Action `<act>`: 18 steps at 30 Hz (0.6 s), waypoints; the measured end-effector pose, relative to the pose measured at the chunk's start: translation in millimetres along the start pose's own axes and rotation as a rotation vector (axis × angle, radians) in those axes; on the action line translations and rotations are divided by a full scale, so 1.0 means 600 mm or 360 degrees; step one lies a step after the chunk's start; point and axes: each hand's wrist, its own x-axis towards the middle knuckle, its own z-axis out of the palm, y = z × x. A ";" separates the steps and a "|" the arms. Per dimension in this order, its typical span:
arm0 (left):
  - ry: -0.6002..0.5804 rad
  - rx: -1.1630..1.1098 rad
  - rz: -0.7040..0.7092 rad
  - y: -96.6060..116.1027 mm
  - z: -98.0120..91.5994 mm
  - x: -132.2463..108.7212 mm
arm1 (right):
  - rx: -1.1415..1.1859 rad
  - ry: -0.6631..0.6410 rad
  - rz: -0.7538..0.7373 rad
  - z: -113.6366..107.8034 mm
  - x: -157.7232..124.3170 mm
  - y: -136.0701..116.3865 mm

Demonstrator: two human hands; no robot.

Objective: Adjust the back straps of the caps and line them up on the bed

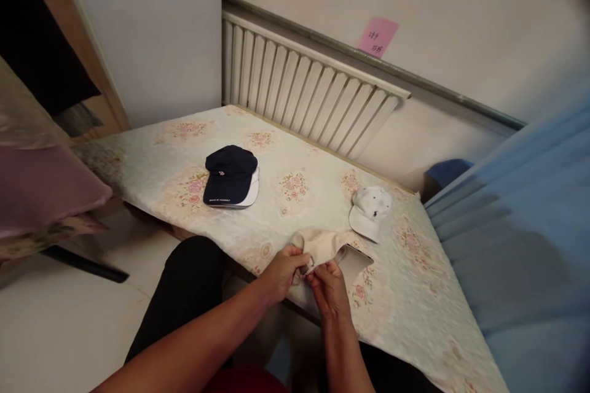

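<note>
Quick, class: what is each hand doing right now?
Left hand: closed, pinching the back strap of the beige cap.
Right hand: closed, pinching the same strap.

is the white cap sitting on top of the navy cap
No, the white cap lies by itself near the beige cap, well apart from the navy cap.

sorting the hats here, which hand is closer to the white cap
Right. The right hand grips the beige cap just below the white cap; the left hand holds the same cap farther left.
</note>
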 end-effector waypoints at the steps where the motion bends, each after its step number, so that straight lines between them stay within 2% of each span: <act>1: -0.0001 0.0017 0.0004 0.000 0.000 0.000 | -0.0008 0.0022 -0.0007 0.003 0.000 0.000; 10: 0.0182 0.0161 0.0074 0.017 0.017 -0.017 | -0.0234 0.0399 0.0036 0.006 -0.012 0.002; 18: 0.0231 0.0282 0.0166 0.026 0.028 -0.026 | -0.0234 0.0376 -0.0012 0.018 -0.030 -0.010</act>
